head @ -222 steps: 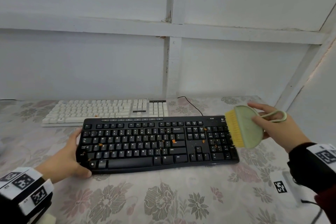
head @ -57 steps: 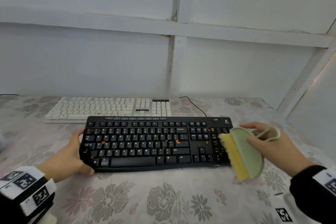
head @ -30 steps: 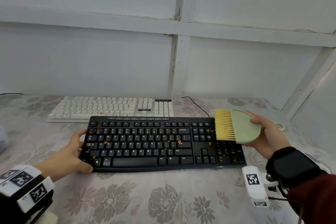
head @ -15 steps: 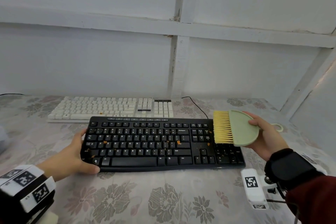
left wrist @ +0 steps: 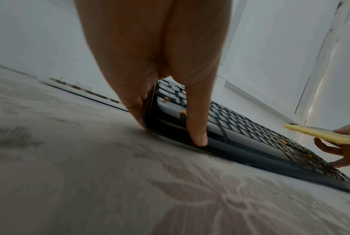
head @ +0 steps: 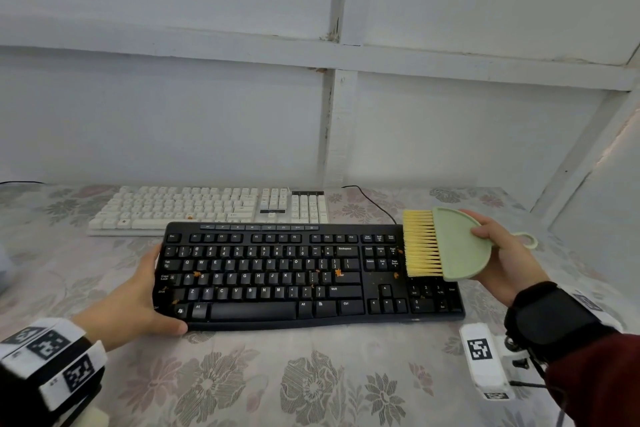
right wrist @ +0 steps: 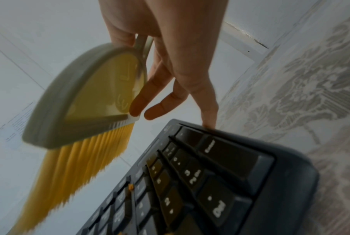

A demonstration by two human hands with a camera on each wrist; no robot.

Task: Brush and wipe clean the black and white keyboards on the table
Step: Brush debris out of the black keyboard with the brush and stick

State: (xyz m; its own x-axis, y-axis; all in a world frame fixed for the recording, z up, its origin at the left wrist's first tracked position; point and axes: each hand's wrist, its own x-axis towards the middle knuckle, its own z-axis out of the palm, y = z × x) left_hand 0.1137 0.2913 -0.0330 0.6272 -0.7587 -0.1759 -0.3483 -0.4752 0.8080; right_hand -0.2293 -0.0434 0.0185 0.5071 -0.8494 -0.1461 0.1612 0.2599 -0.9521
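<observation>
Room: white panelled wall [head: 242,121] with raised white battens behind the bench, a corner at far right.
Bench: covered by a pale cloth with a grey and pink flower pattern [head: 311,388].
Keyboards: two. The black full-size plastic keyboard [head: 277,274] lies near the middle of the bench; the white full-size keyboard [head: 207,208] lies just beyond it, towards the wall, its near edge close to the black one's far edge.
Crumbs: small orange bits [head: 338,272] scattered over the black keys; one also shows on the white keyboard's near row.
Left hand [head: 133,302]: at the black keyboard's left end, palm against the edge, thumb curled round the near left corner, fingers [left wrist: 135,101] against the left side; the hand grips that end.
Right hand [head: 507,260]: raised over the keyboard's right end, thumb on top of the brush, the other fingers spread underneath it, holding the brush; the little finger tip reaches down to the keyboard's far right edge in the right wrist view.
Brush: one pale green half-round plastic hand brush with yellow bristles [head: 450,243], held flat above the number pad, bristles pointing left, a loop handle sticking out to the right past the hand.
Cable: one thin black cable [head: 370,199] runs behind the black keyboard towards the wall.
Wrists: bands with black-and-white square markers on both.
Writing: key legends such as Backspace, Shift, Ctrl, Alt, Caps Lock; any brand mark too small to read.
</observation>
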